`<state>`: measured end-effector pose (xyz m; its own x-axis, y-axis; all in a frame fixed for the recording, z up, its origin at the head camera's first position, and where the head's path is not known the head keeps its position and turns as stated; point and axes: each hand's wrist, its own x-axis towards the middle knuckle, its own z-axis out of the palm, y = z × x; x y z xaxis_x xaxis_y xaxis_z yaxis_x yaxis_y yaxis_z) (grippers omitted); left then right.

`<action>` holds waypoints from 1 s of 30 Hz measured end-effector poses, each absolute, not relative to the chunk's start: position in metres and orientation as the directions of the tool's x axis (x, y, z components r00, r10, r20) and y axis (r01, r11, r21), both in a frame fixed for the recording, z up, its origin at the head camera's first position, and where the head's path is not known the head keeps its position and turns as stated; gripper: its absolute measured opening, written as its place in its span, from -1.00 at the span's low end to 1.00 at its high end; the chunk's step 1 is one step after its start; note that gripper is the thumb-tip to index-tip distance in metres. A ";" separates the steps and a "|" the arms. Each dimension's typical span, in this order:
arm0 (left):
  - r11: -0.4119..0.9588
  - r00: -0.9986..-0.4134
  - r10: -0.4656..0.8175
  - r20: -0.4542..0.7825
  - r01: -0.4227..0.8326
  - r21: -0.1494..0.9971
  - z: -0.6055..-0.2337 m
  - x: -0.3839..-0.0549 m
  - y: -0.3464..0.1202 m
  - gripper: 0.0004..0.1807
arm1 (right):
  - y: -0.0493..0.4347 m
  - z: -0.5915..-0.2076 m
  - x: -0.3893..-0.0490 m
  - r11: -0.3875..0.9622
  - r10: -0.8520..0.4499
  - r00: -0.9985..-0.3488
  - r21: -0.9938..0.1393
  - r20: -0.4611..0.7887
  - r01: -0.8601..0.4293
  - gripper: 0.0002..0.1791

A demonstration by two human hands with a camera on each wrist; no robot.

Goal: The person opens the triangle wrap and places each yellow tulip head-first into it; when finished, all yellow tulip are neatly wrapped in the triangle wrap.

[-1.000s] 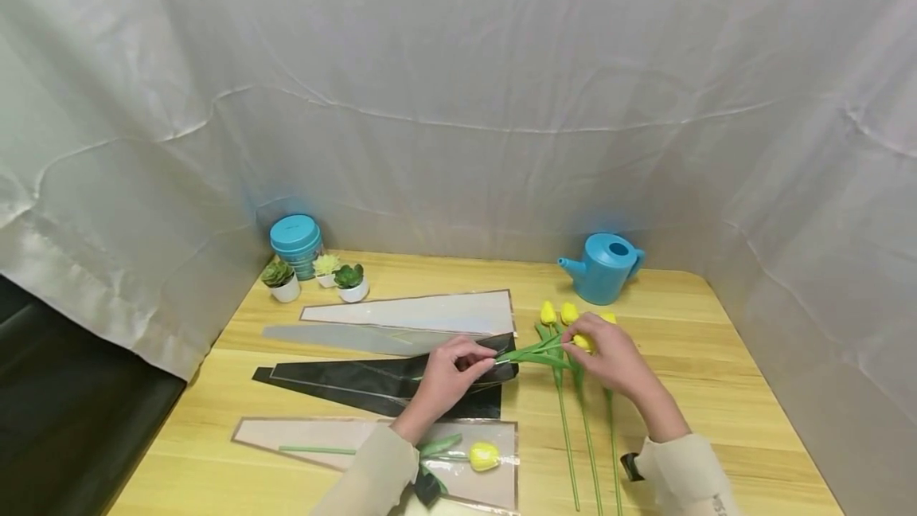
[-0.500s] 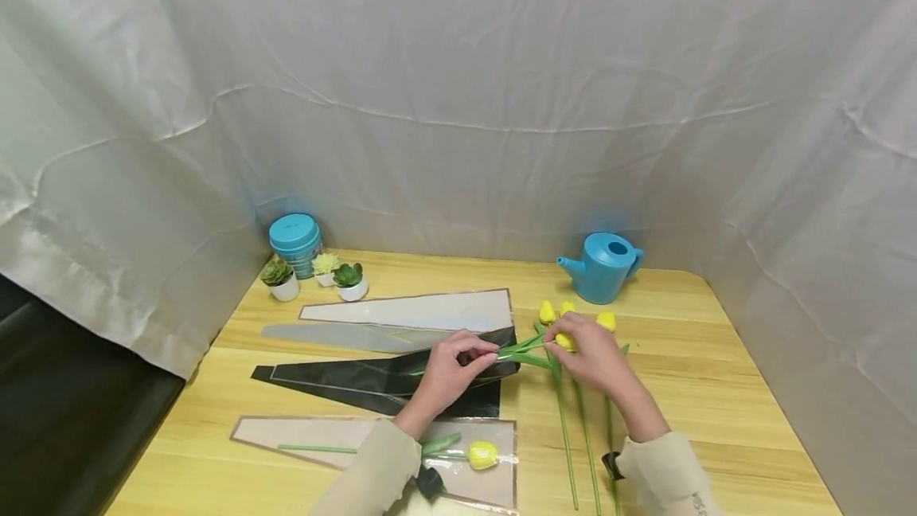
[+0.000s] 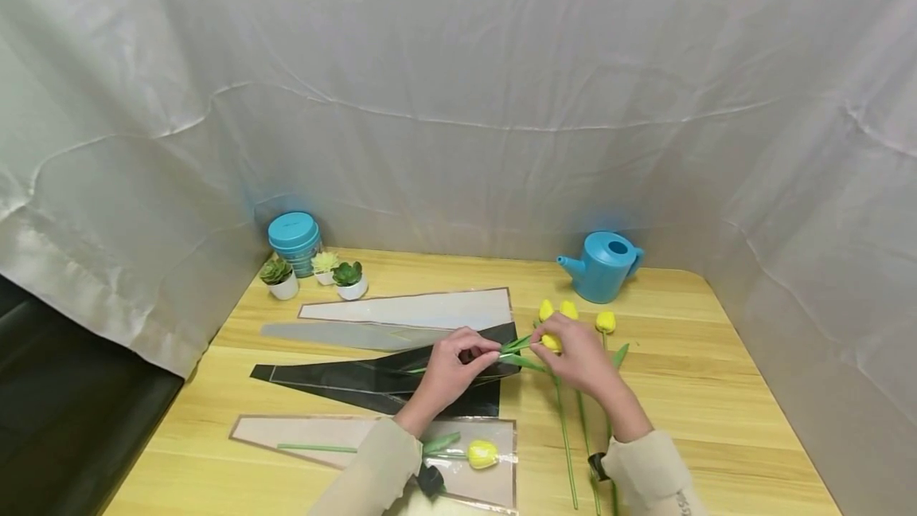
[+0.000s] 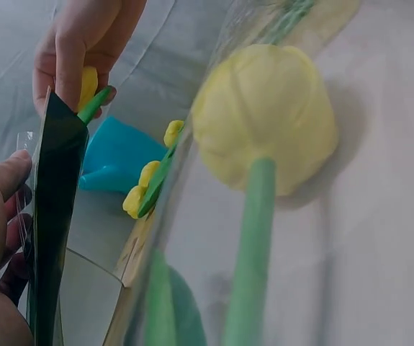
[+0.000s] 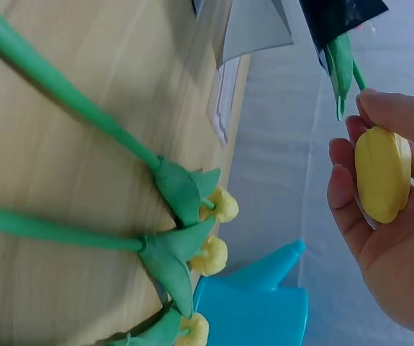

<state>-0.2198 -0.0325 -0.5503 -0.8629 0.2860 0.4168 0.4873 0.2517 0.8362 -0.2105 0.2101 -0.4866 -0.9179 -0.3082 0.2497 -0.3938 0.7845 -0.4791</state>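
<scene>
While left hand grips black sleeve, right hand pinches a tulip. Loading it, apparently: next calls for gentle inward feeding.

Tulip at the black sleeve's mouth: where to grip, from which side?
Probably the stem just under the yellow bloom, from the open end of the black sleeve: bloom and upper stem stick out there, while the leaves sit partly inside. The right hand pinches that spot.

The black wrapper at the left hand hides much of the held tulip's stem from me.
</scene>
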 end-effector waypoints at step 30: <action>0.248 -0.842 0.306 0.445 0.522 0.816 -0.547 -0.222 -0.030 -0.84 | 0.184 -0.497 -0.216 0.715 -0.323 -0.931 -0.602 0.169 -0.357 -0.92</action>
